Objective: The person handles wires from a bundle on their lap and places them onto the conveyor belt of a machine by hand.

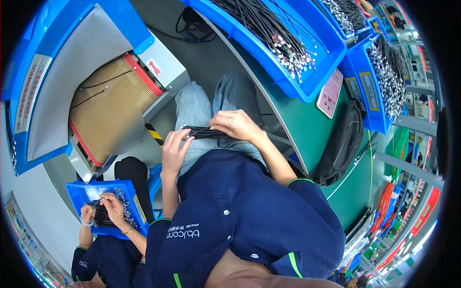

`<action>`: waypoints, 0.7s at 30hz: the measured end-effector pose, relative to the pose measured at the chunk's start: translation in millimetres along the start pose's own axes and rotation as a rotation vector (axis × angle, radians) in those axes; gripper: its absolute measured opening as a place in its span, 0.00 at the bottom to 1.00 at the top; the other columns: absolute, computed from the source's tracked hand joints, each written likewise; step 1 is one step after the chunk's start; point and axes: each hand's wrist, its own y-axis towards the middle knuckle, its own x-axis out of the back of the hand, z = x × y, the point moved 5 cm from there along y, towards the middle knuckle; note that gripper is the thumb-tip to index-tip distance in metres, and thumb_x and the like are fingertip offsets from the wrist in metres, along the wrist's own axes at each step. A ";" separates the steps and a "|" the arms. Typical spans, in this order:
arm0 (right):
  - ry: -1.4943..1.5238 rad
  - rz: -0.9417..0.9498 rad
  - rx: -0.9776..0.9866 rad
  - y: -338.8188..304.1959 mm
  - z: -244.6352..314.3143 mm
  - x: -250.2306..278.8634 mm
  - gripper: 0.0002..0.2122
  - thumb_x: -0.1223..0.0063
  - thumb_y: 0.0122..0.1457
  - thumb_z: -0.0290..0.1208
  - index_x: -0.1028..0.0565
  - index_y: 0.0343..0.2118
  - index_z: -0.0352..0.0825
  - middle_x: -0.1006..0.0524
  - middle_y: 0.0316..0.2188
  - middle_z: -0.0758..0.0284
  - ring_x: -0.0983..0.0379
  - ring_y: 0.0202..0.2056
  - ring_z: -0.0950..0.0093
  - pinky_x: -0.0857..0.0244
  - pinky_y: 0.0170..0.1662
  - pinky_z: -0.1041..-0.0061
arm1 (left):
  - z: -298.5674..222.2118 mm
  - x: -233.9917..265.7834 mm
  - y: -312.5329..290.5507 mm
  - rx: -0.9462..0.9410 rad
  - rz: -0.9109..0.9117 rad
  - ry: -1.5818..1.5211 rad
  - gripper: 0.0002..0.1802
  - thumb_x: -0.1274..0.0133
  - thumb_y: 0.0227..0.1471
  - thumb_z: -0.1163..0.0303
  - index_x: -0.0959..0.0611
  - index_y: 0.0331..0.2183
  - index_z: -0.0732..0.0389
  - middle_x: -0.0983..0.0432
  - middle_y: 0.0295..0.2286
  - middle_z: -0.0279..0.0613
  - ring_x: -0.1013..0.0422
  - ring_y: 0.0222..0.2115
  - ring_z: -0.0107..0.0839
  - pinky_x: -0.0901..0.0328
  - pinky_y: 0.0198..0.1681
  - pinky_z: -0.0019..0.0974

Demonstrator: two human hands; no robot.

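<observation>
A bundle of thin black cables [204, 132] lies level above my lap, stretched between both hands. My left hand [174, 148] has its fingers closed round the bundle's left end, where small pale tips show. Farther right, my right hand [236, 125] grips the same bundle from above, its thumb and fingers pressed together on the cables. The bundle's right end is partly hidden under that hand. Beneath the cables are my jeans [194, 103].
A blue bin [307, 91] of black cables with white connectors stands on the green table [288, 108], beside a phone [330, 93] and black mesh bag [338, 149]. More filled bins [384, 120] stand behind. At left are a mesh conveyor [113, 79] and a co-worker's hands [113, 209] over another bin [77, 192].
</observation>
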 end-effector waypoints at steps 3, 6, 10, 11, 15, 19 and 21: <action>-0.005 0.002 -0.018 0.1 0.3 2.3 0.04 0.44 0.51 0.29 0.26 0.28 0.36 0.26 0.26 0.69 0.27 0.27 0.69 0.33 0.28 0.72 | -0.6 -1.1 -2.3 0.001 0.000 0.017 0.11 0.40 0.43 0.77 0.20 0.33 0.62 0.24 0.29 0.41 0.28 0.29 0.34 0.33 0.33 0.34; 0.003 -0.011 -0.019 5.8 1.5 -0.7 0.04 0.43 0.51 0.29 0.26 0.28 0.36 0.26 0.25 0.69 0.27 0.27 0.70 0.33 0.27 0.73 | 0.5 2.0 -0.2 -0.047 -0.008 0.038 0.09 0.40 0.42 0.77 0.20 0.31 0.63 0.24 0.28 0.41 0.28 0.29 0.35 0.34 0.33 0.34; -0.010 -0.033 0.009 5.8 4.0 -1.7 0.04 0.42 0.50 0.28 0.25 0.28 0.36 0.26 0.25 0.69 0.26 0.26 0.70 0.33 0.27 0.73 | -0.9 3.5 -0.6 -0.058 -0.034 0.034 0.08 0.41 0.42 0.78 0.20 0.30 0.63 0.24 0.28 0.41 0.28 0.30 0.36 0.34 0.34 0.35; -0.013 -0.037 0.025 5.8 4.8 -2.2 0.04 0.42 0.50 0.28 0.25 0.28 0.36 0.26 0.25 0.69 0.26 0.26 0.70 0.33 0.27 0.74 | -0.9 3.8 -0.5 -0.065 -0.033 0.037 0.08 0.41 0.42 0.78 0.20 0.30 0.63 0.24 0.28 0.41 0.28 0.30 0.36 0.34 0.34 0.35; -0.001 -0.045 0.028 6.1 5.7 -1.7 0.04 0.42 0.49 0.28 0.25 0.28 0.36 0.25 0.25 0.69 0.26 0.26 0.70 0.33 0.27 0.74 | -2.1 3.6 -0.7 -0.056 -0.044 0.014 0.08 0.41 0.41 0.79 0.21 0.29 0.63 0.25 0.27 0.42 0.28 0.28 0.38 0.33 0.32 0.37; 0.023 -0.048 0.013 5.1 3.8 -0.8 0.04 0.43 0.50 0.29 0.26 0.28 0.37 0.26 0.25 0.69 0.27 0.26 0.70 0.33 0.27 0.73 | 1.6 1.6 -1.8 0.031 -0.032 -0.039 0.09 0.41 0.41 0.79 0.21 0.29 0.63 0.25 0.26 0.41 0.28 0.28 0.38 0.33 0.32 0.36; 0.032 -0.047 0.001 4.9 3.2 -0.4 0.05 0.44 0.51 0.30 0.26 0.28 0.37 0.27 0.25 0.69 0.27 0.27 0.69 0.34 0.28 0.72 | 1.5 0.8 -1.8 0.003 -0.038 -0.029 0.09 0.41 0.41 0.79 0.21 0.30 0.63 0.25 0.26 0.42 0.28 0.28 0.37 0.33 0.32 0.36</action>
